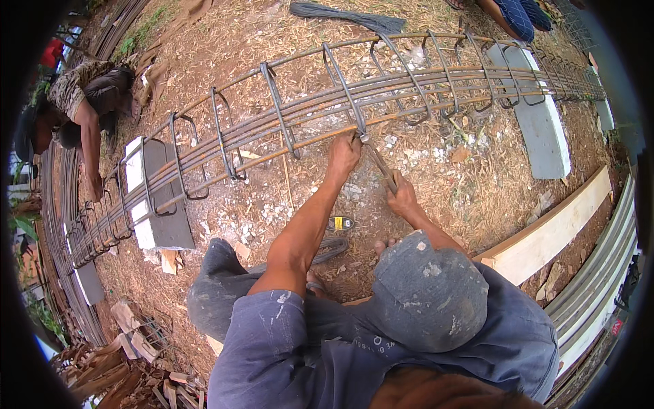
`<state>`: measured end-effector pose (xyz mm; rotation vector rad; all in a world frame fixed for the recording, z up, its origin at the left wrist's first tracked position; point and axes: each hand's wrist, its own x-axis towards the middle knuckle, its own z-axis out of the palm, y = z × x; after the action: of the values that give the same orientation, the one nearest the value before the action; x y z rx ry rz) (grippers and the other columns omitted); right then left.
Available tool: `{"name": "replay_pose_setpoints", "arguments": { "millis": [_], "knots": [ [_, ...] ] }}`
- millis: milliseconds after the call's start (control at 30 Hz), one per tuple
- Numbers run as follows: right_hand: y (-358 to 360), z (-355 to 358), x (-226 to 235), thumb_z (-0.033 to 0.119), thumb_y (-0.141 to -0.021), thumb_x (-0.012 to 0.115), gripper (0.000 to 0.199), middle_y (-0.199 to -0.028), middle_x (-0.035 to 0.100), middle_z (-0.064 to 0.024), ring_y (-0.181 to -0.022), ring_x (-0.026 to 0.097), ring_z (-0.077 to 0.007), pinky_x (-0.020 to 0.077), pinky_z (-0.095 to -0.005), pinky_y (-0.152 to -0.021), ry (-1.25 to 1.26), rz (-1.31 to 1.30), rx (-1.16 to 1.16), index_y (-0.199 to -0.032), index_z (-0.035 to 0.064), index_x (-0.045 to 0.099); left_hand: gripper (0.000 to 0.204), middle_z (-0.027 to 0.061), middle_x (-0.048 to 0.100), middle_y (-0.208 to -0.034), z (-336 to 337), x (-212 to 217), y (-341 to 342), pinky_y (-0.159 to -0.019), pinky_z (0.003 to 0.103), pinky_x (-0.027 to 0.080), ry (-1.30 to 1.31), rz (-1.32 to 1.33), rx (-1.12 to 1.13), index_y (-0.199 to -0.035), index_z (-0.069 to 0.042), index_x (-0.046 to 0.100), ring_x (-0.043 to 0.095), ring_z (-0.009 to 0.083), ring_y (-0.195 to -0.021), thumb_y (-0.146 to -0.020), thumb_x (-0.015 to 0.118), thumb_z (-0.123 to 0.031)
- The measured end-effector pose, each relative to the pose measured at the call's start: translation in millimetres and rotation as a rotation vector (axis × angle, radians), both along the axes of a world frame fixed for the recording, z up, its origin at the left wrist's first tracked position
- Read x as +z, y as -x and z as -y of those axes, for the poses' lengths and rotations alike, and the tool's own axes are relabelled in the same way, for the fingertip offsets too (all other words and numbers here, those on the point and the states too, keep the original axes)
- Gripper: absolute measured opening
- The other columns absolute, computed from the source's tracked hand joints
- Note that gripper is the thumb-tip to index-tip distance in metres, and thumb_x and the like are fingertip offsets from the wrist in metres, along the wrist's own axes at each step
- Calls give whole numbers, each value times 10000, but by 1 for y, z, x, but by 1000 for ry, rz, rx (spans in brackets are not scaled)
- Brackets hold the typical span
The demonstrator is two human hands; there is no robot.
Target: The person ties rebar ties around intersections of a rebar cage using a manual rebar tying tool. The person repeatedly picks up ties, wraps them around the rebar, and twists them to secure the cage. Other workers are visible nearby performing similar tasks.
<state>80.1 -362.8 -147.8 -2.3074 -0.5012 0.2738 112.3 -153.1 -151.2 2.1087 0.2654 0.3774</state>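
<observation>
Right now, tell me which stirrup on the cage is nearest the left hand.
The stirrup whose lower corner lies beside the left hand and the tool in the right hand; others stand farther along the cage.

- Left hand [344, 155]: curled fingers hide whatever lies inside them.
- Just right of those fingertips: steel tool [378, 163], its tip's contact with the rebar cage [280, 116] too small to make out.
- Right hand [403, 196]: fingers partly cover the handle.
- Far left of the fingers: co-worker's hand [95, 189], grip unclear.
- Beyond the fingers, upper right: blue-clothed leg [514, 17], cut off.
</observation>
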Motion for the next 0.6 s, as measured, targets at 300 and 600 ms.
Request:
{"name": "replay_pose_setpoints", "arguments": {
  "millis": [300, 600],
  "knots": [
    [20, 5, 104, 434, -1009, 425, 427, -830, 623, -77, -642, 600, -214, 505, -388, -621, -590, -1249, -38, -1051, 30, 558, 346, 218, 573, -1169, 13, 26, 36, -896, 476, 459, -11, 92, 150, -1130, -38, 592, 565, 427, -1030, -793, 636, -107],
    [-32, 20, 191, 605, -921, 481, 615, -755, 667, -96, -682, 657, -251, 539, -433, -692, -336, -1313, -39, -1011, 13, 621, 297, 79, 603, -953, 48, 98, 10, -812, 404, 451, -446, 637, -497, -951, -127, 641, 606, 243, -905, -693, 728, -245]
  ]
}}
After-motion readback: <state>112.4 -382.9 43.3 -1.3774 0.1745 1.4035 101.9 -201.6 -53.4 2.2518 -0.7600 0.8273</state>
